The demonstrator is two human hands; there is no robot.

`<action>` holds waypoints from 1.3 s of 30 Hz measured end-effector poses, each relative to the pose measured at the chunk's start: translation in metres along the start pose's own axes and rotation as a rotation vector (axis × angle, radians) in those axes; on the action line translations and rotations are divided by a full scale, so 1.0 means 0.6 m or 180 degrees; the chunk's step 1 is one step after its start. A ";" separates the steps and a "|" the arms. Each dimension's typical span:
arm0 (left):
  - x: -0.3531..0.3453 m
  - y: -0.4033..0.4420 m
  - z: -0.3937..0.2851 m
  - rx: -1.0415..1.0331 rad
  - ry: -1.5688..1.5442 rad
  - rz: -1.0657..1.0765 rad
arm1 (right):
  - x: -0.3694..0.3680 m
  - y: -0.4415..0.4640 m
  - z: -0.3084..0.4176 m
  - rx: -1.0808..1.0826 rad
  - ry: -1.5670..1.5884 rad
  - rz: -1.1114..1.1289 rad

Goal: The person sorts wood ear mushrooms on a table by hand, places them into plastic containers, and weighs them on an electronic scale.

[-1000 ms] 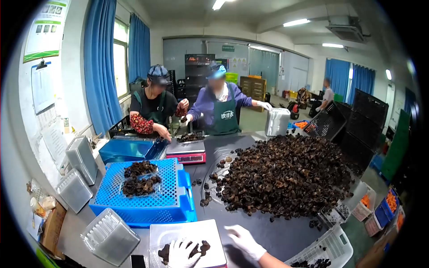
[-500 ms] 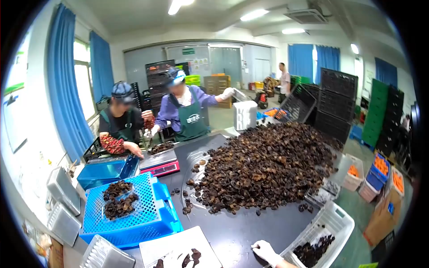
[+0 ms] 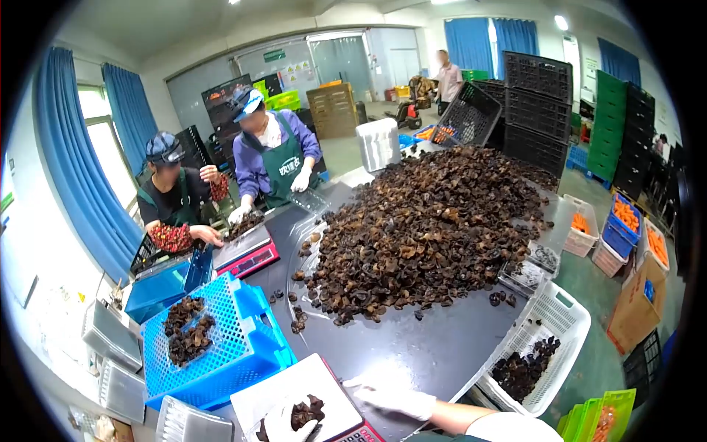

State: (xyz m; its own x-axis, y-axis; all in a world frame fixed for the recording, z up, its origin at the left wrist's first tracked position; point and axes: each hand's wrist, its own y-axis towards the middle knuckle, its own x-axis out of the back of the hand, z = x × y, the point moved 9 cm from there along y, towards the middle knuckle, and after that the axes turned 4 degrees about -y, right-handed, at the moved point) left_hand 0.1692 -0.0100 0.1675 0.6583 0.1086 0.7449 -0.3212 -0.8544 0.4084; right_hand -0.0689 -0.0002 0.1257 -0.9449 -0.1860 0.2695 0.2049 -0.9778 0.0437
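At the bottom edge, my left hand [image 3: 286,427] in a white glove is closed around dark wood ear mushrooms [image 3: 306,412] on the white plate of a scale [image 3: 254,398]. More dark pieces lie beside its fingers. My right hand [image 3: 398,401], also gloved, is just right of the scale over the dark table [image 3: 449,361]. Its fingers reach left and apart, with nothing seen in them; glare washes out part of the glove. A large heap of wood ear mushrooms [image 3: 434,221] covers the middle of the table.
A white basket [image 3: 567,346] with some mushrooms stands at right. A blue crate [image 3: 243,324] bearing a filled clear tray is at left, near stacked clear trays [image 3: 110,335]. Two co-workers stand across the table by a red scale [image 3: 254,259]. Black crates [image 3: 537,110] rise behind the heap.
My left hand has come into view at the mushrooms on the scale. My right hand has moved left from the white basket. The purple-sleeved co-worker has lowered a clear tray to the table.
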 end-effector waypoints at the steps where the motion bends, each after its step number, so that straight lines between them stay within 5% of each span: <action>1: 0.011 0.008 -0.013 0.0055 -0.0002 -0.0017 | 0.047 -0.019 -0.027 -0.0171 -0.0459 -0.0136; 3: -0.026 -0.017 0.057 0.0626 -0.0264 0.0658 | 0.161 -0.085 -0.110 -0.0339 -0.1118 -0.0841; 4: -0.002 -0.029 0.045 0.0353 -0.0084 -0.0106 | 0.215 -0.116 -0.109 -0.0886 -0.2200 -0.0587; 5: 0.002 -0.034 0.059 0.0844 -0.0409 -0.0049 | 0.270 -0.161 -0.144 -0.1327 -0.2694 -0.0641; 7: 0.033 -0.028 0.000 0.0673 0.0311 -0.0381 | 0.357 -0.250 -0.202 -0.2464 -0.4019 -0.0278; 11: 0.017 -0.003 -0.081 0.0814 -0.0102 -0.0813 | 0.440 -0.190 -0.199 -0.1107 -0.3143 -0.1070; 17: -0.163 0.097 -0.223 0.0244 -0.0772 0.0054 | 0.526 0.019 -0.264 0.0246 -0.2650 -0.2278; 20: -0.274 0.120 -0.224 0.0471 -0.0594 0.0726 | 0.456 0.085 -0.265 -0.0102 -0.3396 -0.1849; 24: -0.394 0.132 -0.169 0.0742 -0.0604 0.0812 | 0.317 0.051 -0.245 0.0411 -0.2472 -0.0650; 27: -0.460 0.158 -0.156 0.0576 -0.0362 0.0891 | 0.324 -0.011 -0.173 0.0998 -0.2528 -0.0818; 32: -0.557 0.182 -0.202 -0.0175 -0.0088 0.1562 | 0.432 -0.012 -0.249 -0.0190 -0.3123 -0.1525; 36: -0.571 0.151 -0.190 -0.0351 0.0262 0.1547 | 0.344 -0.041 -0.262 0.0329 -0.2610 -0.0038; 39: -0.510 0.132 -0.156 0.0223 -0.0252 0.1168 | 0.341 -0.085 -0.259 0.0249 -0.2051 -0.0352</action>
State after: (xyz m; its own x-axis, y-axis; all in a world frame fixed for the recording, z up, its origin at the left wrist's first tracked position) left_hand -0.1213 -0.0630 0.0213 0.5595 -0.2484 0.7907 -0.4999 -0.8621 0.0829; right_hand -0.3123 -0.0035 0.0293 -0.6243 0.0338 0.7804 0.1564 -0.9734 0.1673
